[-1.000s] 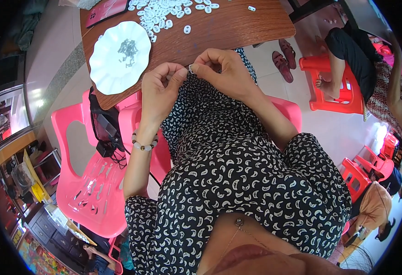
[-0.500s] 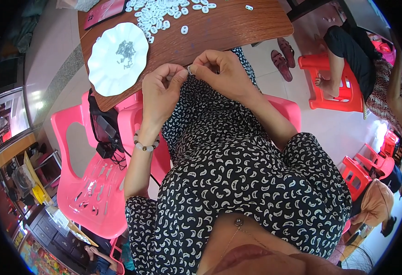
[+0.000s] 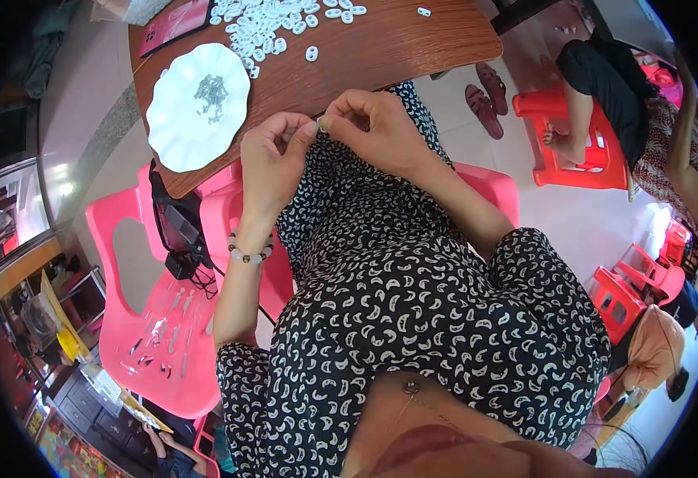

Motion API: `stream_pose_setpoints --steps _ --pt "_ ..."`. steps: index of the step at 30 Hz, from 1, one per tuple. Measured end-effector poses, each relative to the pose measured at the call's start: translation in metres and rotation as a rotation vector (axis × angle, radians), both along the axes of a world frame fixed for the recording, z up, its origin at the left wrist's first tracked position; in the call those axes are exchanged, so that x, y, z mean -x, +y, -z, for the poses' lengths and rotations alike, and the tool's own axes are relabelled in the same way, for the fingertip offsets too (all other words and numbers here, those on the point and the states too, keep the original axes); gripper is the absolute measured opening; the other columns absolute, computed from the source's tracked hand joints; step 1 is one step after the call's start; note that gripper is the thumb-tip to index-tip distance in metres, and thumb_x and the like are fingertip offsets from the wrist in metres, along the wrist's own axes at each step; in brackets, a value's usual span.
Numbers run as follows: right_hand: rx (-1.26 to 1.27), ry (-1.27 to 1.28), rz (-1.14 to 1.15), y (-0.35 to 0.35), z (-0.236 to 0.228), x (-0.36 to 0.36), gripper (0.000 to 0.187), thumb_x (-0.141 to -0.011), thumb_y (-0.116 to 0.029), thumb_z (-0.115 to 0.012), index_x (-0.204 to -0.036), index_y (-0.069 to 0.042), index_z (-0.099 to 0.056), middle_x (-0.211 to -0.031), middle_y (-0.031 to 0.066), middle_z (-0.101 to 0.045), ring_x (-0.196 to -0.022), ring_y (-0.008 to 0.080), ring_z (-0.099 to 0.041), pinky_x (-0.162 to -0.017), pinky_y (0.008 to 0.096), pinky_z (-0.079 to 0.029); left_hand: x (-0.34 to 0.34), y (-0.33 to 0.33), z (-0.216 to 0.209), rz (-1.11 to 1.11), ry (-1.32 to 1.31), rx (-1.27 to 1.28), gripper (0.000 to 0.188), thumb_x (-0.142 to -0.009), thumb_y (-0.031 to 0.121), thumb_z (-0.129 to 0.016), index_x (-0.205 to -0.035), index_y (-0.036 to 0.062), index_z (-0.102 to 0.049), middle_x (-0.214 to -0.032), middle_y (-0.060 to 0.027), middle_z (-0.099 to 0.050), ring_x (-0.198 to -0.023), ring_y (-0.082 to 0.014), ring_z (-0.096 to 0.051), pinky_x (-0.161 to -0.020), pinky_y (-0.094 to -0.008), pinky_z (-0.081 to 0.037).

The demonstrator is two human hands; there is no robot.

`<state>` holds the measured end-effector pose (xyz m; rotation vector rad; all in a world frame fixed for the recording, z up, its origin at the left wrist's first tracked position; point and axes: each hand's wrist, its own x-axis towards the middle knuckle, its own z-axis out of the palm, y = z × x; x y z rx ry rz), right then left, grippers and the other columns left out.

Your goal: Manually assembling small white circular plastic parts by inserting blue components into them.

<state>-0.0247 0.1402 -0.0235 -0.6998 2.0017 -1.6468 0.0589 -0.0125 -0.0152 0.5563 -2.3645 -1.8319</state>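
Note:
At the near edge of the brown wooden table [image 3: 365, 68], my two hands meet fingertip to fingertip. My right hand [image 3: 382, 137] pinches a small whitish piece [image 3: 320, 126], mostly covered by the fingers. Against it press the closed thumb and forefinger of my left hand [image 3: 273, 163]; what they hold, if anything, is too small to make out. Left of my hands, a white wavy-rimmed plate [image 3: 175, 119] carries a little heap of tiny grey slender pieces [image 3: 212, 94]. Farther back lie many loose white oval pieces [image 3: 260, 33] with two holes each.
A pink-and-dark flat box [image 3: 175, 28] lies at the table's far left. Pink plastic chairs [image 3: 154, 342] stand left and behind me, one with a black bag [image 3: 178, 223] and cables. At right are red slippers [image 3: 484, 103], a red stool [image 3: 548, 135] and a seated person [image 3: 604, 92].
The view has shifted slightly, so table and plate appear a little farther left. My hands keep their pinch together, and the small whitish piece shows less between the fingertips.

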Motion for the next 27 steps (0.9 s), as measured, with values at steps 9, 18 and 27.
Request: stream_pose_setpoints --steps 9,18,27 --pt "0.014 -0.090 -0.024 0.0021 0.0031 0.0017 0.016 -0.085 -0.014 -0.066 -0.084 0.002 -0.064 -0.070 0.0010 -0.065 -0.064 0.0032 -0.058 -0.058 0.0185 -0.046 -0.0016 -0.0045 -0.0013 0.016 -0.011 -0.061 0.009 -0.087 0.005 -0.063 -0.086 -0.0035 -0.066 -0.074 0.0000 -0.065 -0.066 -0.0045 -0.055 -0.062 -0.0198 -0.044" --pt "0.013 -0.087 -0.021 0.0027 0.0040 0.0039 0.017 -0.084 -0.014 -0.068 -0.086 0.003 -0.066 -0.073 0.0021 -0.066 -0.067 0.0039 -0.060 -0.060 0.0183 -0.047 -0.0021 -0.0082 -0.0006 0.028 -0.045 -0.072 0.012 -0.088 0.008 -0.064 -0.087 -0.0034 -0.066 -0.073 -0.0001 -0.064 -0.065 -0.0048 -0.055 -0.062 -0.0196 -0.045" --pt "-0.011 -0.069 -0.034 0.0034 0.0007 0.0042 0.018 -0.084 -0.015 -0.068 -0.086 0.003 -0.065 -0.073 0.0021 -0.066 -0.067 0.0040 -0.060 -0.060 0.0184 -0.047 -0.0026 -0.0067 -0.0005 0.021 -0.047 -0.087 0.012 -0.088 0.008 -0.064 -0.088 -0.0032 -0.066 -0.073 -0.0006 -0.065 -0.066 -0.0051 -0.056 -0.063 -0.0197 -0.046"
